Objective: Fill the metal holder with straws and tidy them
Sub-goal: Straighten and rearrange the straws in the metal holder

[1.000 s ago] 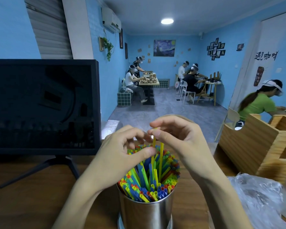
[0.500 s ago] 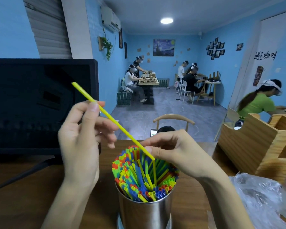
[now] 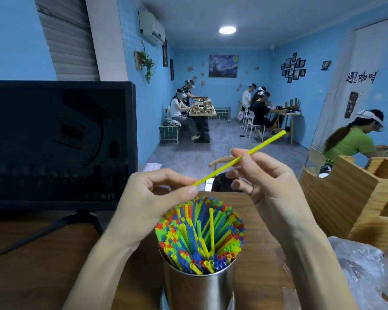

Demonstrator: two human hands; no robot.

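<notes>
One loose yellow straw (image 3: 238, 159) is pinched at its low end by the left hand (image 3: 152, 198) and further up by the right hand (image 3: 267, 175), above the full metal holder (image 3: 199, 287) at the bench's near edge. It slants up to the right, nearly level. This looks like the tidying step: next, tip it upright and feed it into a gap among the packed straws (image 3: 199, 238).

The metal holder (image 3: 199, 285) is packed with straws (image 3: 199, 238), so little room stays between them (one yellow straw stands higher). The monitor (image 3: 58, 142) blocks the left, the wooden box (image 3: 354, 198) and plastic bag (image 3: 363, 271) block the right; bare table (image 3: 43, 271) lies in front-left.
</notes>
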